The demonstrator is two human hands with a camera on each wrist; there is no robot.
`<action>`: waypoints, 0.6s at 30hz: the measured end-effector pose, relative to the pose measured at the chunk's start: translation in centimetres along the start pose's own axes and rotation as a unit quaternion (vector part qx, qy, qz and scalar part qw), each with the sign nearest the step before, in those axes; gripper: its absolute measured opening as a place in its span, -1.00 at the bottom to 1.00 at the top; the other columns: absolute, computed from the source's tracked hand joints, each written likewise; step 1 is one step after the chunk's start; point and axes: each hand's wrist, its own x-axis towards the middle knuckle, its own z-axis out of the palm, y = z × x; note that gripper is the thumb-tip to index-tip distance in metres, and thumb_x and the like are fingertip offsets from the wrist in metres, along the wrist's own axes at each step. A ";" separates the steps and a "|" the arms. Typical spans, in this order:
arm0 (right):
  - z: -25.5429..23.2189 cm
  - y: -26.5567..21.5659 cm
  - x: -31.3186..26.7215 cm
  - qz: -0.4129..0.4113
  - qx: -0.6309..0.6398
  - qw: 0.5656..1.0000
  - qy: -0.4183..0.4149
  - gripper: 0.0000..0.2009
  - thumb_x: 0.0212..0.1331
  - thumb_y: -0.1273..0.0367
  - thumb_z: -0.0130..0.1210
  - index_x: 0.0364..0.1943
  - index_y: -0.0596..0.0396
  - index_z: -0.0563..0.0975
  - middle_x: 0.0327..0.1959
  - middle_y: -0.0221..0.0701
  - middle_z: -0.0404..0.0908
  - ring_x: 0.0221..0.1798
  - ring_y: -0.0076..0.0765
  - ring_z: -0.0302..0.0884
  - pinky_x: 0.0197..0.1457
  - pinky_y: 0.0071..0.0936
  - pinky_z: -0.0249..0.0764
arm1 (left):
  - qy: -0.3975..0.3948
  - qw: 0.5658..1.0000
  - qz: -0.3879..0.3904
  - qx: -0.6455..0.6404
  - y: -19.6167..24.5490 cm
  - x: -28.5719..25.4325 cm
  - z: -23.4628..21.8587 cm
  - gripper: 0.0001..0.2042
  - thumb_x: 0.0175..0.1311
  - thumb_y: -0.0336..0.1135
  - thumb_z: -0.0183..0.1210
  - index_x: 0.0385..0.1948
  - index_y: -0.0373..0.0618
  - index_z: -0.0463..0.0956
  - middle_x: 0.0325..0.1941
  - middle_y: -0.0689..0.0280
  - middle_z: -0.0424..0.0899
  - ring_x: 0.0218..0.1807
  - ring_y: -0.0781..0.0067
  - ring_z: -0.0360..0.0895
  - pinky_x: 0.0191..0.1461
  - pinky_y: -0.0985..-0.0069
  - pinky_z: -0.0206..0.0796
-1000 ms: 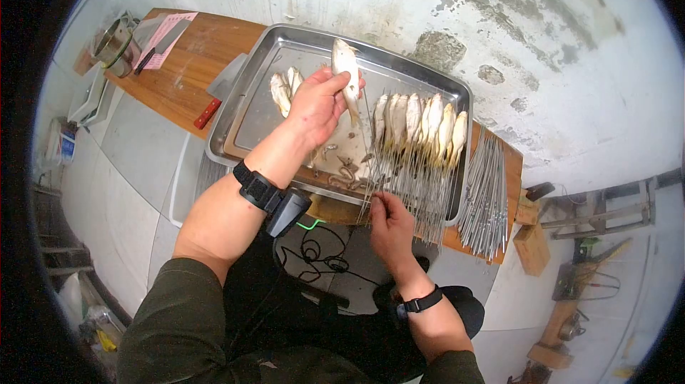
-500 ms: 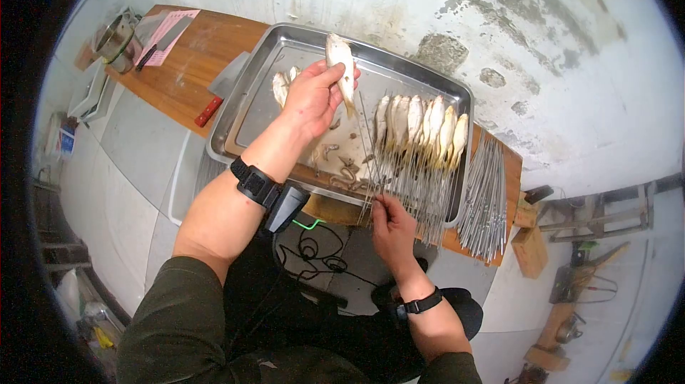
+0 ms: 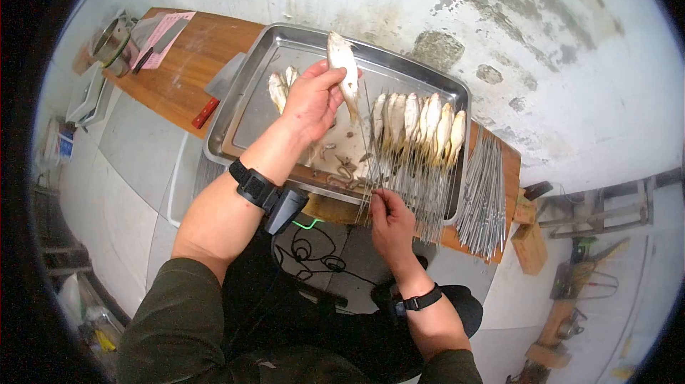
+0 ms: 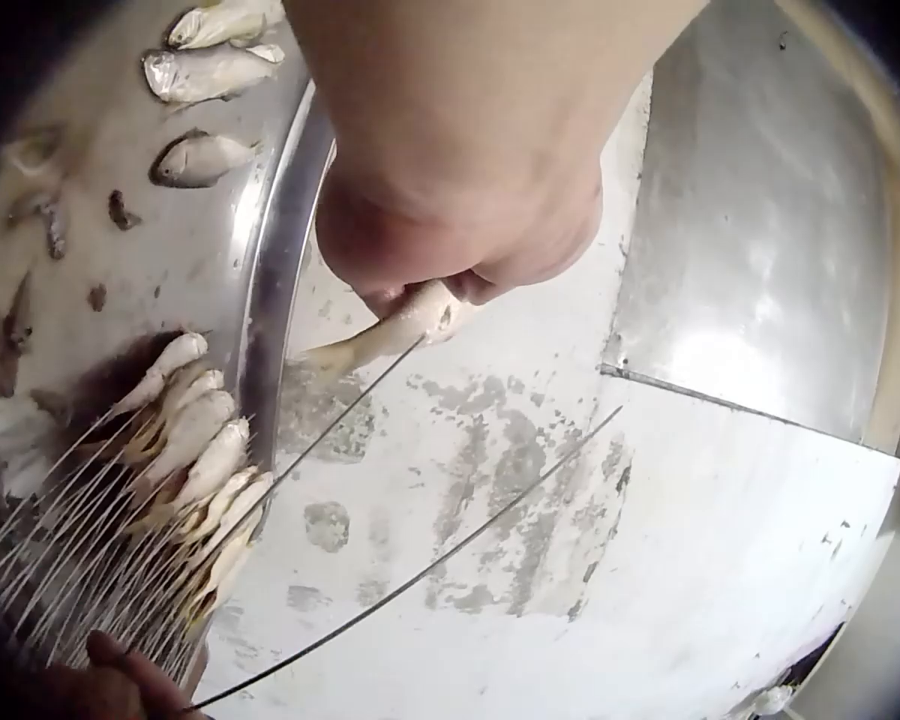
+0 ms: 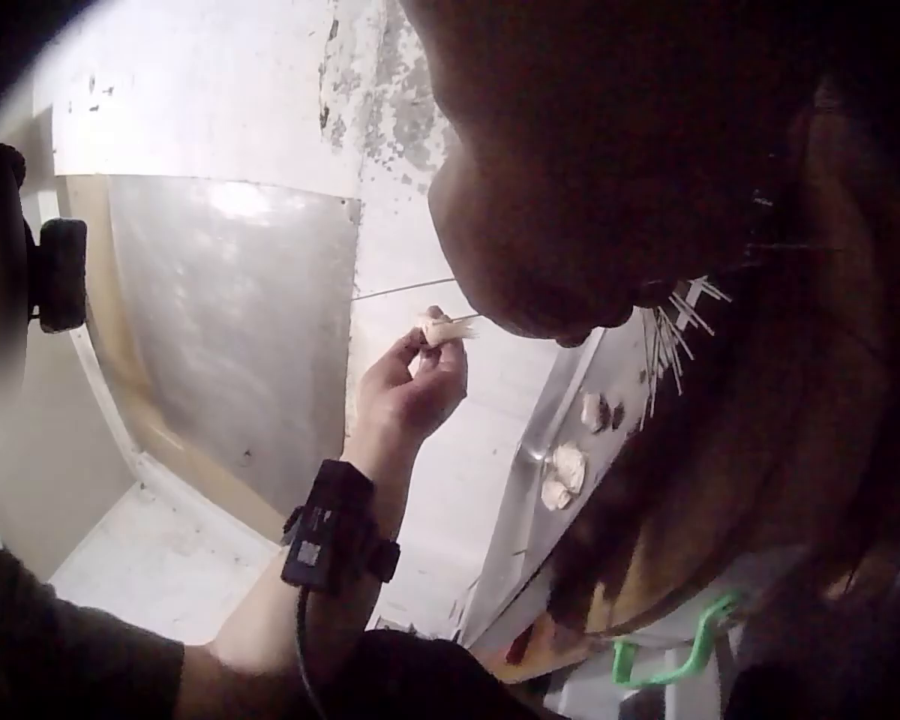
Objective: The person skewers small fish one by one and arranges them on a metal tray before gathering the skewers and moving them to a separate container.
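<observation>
My left hand (image 3: 314, 102) pinches a pale fish (image 3: 343, 70) above the metal tray (image 3: 285, 34), its head up and tail down. In the left wrist view the fish (image 4: 375, 338) lies under the fingers, and a thin skewer (image 4: 345, 413) reaches to it; a second skewer (image 4: 420, 578) runs beside it, past the fish. My right hand (image 3: 392, 223) pinches skewers at their lower ends near the tray's front edge. Several skewered fish (image 3: 421, 124) lie in a row on the tray's right side. Loose fish (image 3: 279, 90) lie left of my left hand.
Bare skewers (image 3: 484, 198) are bundled right of the tray. A red-handled knife (image 3: 206, 112) lies at its left edge, and another knife (image 3: 158, 45) rests on a pink sheet by a metal pot (image 3: 114, 45). Fish scraps (image 3: 346, 170) lie in the tray. A stained wall stands behind.
The left hand and its fish have shifted slightly left and up since the earliest frame. The right hand has stayed nearly in place, while the skewers in it have changed angle a little.
</observation>
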 end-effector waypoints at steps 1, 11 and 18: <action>-0.1 -0.1 0.0 0.000 0.000 1.000 0.000 -0.84 0.25 0.41 0.03 -0.21 0.25 0.51 -0.56 -0.49 0.47 -0.47 -0.65 0.36 -0.37 -0.62 0.36 | 0.000 1.000 0.000 0.000 0.1 0.2 -0.2 -0.80 0.31 -0.45 -0.01 -0.09 -0.31 0.38 -0.17 0.16 0.58 -0.13 0.40 0.56 -0.03 0.51 0.43; -0.5 -0.6 0.5 0.037 -0.009 0.999 -0.012 -0.82 0.19 0.38 0.09 -0.21 0.21 0.55 -0.40 -0.17 0.62 -0.37 -0.32 0.59 -0.24 -0.46 0.46 | -0.006 1.000 -0.022 0.020 0.5 -0.2 0.4 -0.83 0.34 -0.43 -0.04 -0.12 -0.29 0.39 -0.15 0.18 0.58 -0.15 0.44 0.56 -0.03 0.58 0.42; -0.2 -0.4 0.7 0.068 0.013 0.998 -0.008 -0.80 0.19 0.37 0.10 -0.20 0.22 0.55 -0.40 -0.21 0.63 -0.36 -0.40 0.57 -0.21 -0.51 0.45 | -0.001 1.000 -0.006 0.004 0.9 -0.1 0.1 -0.80 0.35 -0.41 -0.05 -0.08 -0.28 0.40 -0.13 0.20 0.58 -0.10 0.46 0.55 -0.04 0.59 0.41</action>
